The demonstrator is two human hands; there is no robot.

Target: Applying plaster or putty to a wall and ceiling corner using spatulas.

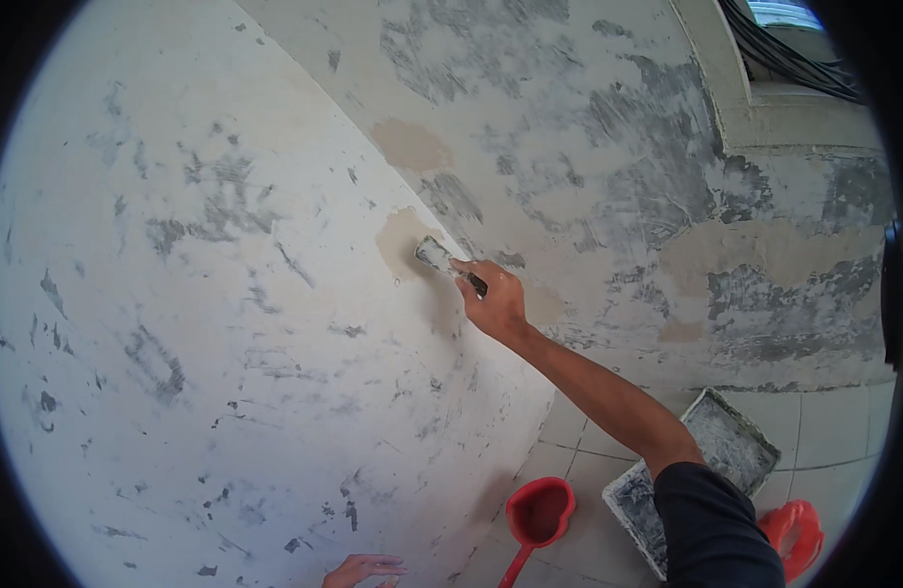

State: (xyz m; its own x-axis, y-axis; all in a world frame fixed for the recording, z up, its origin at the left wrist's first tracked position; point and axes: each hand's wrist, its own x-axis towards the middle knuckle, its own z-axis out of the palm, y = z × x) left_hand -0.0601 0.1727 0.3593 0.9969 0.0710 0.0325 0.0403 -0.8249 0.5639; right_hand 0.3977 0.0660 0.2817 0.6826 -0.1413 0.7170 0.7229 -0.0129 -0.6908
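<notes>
Fingers of the left hand (358, 569), partly cut off well below the scraper (439, 258), look loosely parted, with nothing visible in them. The right hand (495, 297) grips that scraper by its handle, its blade (428, 249) over a beige patch (397, 230) on the pale wall (177, 333). Tilting the blade too steeply could gouge the patch, if damp; sliding rightward could nick the corner (373, 151) beside the scraper and smear the grey-streaked wall (589, 147) beyond.
</notes>
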